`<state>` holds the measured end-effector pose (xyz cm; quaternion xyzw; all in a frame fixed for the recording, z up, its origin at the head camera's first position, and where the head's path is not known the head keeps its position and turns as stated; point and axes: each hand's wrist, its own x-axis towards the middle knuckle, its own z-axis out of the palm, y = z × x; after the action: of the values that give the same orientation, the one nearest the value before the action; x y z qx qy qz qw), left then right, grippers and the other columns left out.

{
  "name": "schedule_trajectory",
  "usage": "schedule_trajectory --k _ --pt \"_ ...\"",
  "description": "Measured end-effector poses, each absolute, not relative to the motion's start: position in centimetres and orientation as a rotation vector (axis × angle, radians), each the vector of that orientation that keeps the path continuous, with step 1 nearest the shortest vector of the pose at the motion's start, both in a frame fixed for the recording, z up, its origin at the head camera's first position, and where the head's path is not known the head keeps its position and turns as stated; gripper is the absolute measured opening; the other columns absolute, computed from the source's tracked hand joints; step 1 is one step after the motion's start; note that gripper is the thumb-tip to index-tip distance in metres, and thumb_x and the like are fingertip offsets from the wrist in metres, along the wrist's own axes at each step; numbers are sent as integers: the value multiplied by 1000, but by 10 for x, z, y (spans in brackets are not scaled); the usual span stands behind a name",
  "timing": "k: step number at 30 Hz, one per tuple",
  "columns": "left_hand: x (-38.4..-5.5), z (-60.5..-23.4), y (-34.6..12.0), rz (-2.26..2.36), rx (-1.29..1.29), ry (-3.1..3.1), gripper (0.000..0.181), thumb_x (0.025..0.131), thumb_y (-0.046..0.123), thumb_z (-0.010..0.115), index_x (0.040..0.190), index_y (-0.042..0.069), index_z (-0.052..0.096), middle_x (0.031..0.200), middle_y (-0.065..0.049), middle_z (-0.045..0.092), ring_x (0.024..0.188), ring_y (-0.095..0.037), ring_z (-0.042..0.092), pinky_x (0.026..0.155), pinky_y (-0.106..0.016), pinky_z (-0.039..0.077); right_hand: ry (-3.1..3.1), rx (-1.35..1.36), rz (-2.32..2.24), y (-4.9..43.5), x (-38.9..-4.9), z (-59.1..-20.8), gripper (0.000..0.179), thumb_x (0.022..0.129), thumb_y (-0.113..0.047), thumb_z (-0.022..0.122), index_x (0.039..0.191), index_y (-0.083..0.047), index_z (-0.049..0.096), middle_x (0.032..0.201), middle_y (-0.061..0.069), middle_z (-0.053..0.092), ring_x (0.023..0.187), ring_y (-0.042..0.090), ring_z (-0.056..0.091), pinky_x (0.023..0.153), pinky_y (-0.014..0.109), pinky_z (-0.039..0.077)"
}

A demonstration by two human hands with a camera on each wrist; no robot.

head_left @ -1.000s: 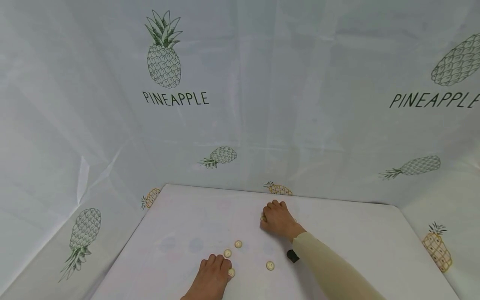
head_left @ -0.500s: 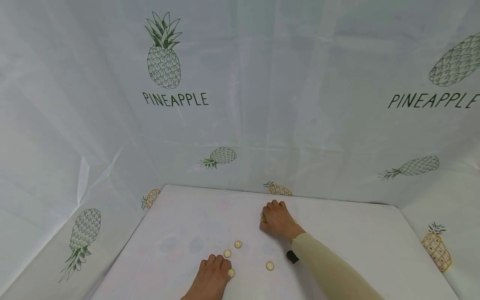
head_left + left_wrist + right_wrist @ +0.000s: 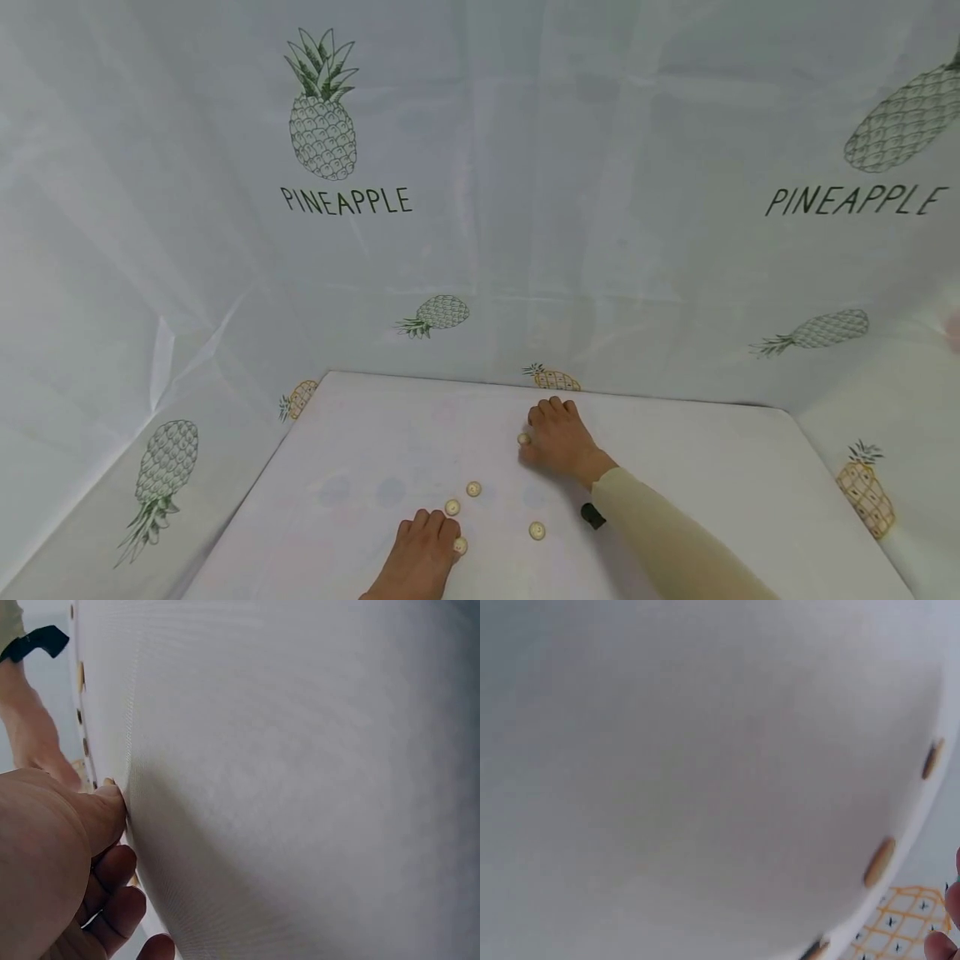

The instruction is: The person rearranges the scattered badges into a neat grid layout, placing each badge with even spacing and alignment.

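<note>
A pale round wooden button (image 3: 460,546) lies against the thumb side of my left hand (image 3: 420,552), low in the head view. My left thumb (image 3: 105,814) touches its edge in the left wrist view; the index fingertip is hidden there, and the other fingers are curled. Farther back, my right hand (image 3: 561,437) hovers just right of another button (image 3: 523,439). In the right wrist view the right fingertips (image 3: 939,945) stand apart from the buttons.
More buttons lie between the hands: one (image 3: 474,489), one (image 3: 452,507) and one (image 3: 537,531). A black object (image 3: 592,515) is beside the right sleeve (image 3: 667,533). White pineapple-print sheeting (image 3: 570,250) surrounds the white table (image 3: 720,475) at the back and sides.
My right hand has shifted slightly right and up, leaving the button by its thumb more exposed. The left hand and the other buttons have stayed put.
</note>
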<state>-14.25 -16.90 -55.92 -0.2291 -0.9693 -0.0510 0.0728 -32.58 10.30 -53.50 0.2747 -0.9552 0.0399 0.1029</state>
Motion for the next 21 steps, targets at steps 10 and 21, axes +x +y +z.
schedule_trajectory --k 10,21 --pt "-142 -562 -171 -137 -700 -2927 27 94 33 79 102 16 60 95 4 51 84 -12 40 69 -31 35 -2716 688 230 161 -309 -518 34 90 -38 75 105 -9 67 96 0 59 96 25 51 90 48 39" --pt "-139 -559 -170 -166 -688 -2927 27 93 32 80 102 16 60 95 5 49 83 -12 38 69 -30 32 -2611 569 183 238 -265 -514 24 90 -26 75 100 -6 67 94 6 63 95 31 55 88 53 41"
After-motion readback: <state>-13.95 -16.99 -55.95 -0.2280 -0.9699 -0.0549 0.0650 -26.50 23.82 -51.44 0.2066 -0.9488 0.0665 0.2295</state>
